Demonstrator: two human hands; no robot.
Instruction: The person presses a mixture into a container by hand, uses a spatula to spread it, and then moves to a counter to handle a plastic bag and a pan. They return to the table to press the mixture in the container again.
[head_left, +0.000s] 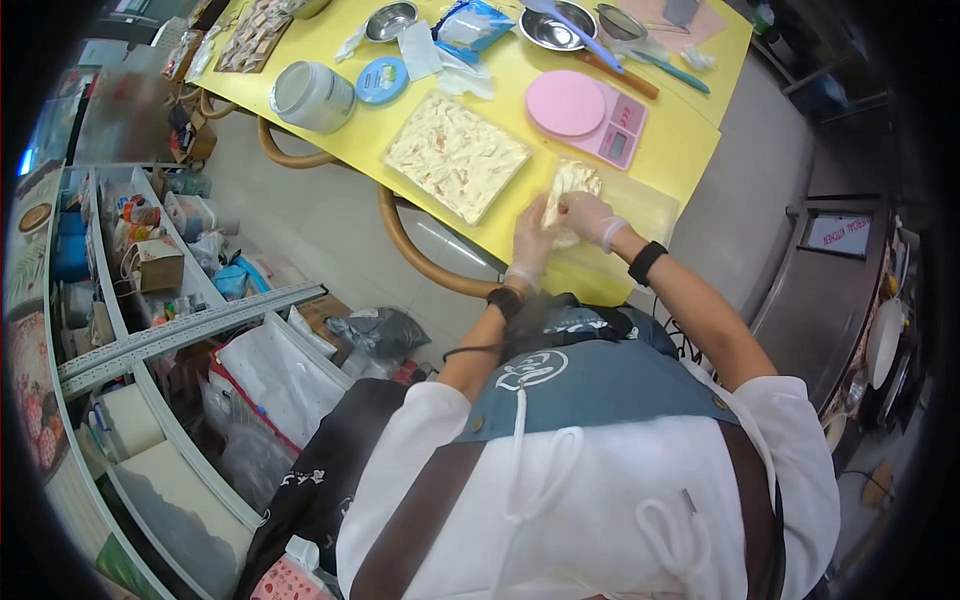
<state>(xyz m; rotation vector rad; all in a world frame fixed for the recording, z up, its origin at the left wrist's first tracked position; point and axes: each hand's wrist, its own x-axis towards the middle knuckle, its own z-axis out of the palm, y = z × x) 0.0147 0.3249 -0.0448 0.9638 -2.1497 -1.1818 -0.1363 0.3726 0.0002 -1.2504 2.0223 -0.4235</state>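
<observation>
Head view: left of the pink scale [585, 113], a filled tray [457, 157] lies on the worktop [690, 125]. On the scale's near side, the left hand [531, 243] grips the pale piece's [575, 178] left side, the right hand [592, 218] pinches its right; both touch it, its long axis pointing roughly scaleward.

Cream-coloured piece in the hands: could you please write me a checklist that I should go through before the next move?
1. Left hand and right hand both on the cream-coloured piece: ok.
2. Clear gloves worn on both hands: ok.
3. Filled tray resting flat on the yellow table: ok.
4. Blue round lid on the plastic tub: not ok, it lies beside the tub.
5. Reading on the pink kitchen scale: cannot tell, the digits are too small.
</observation>
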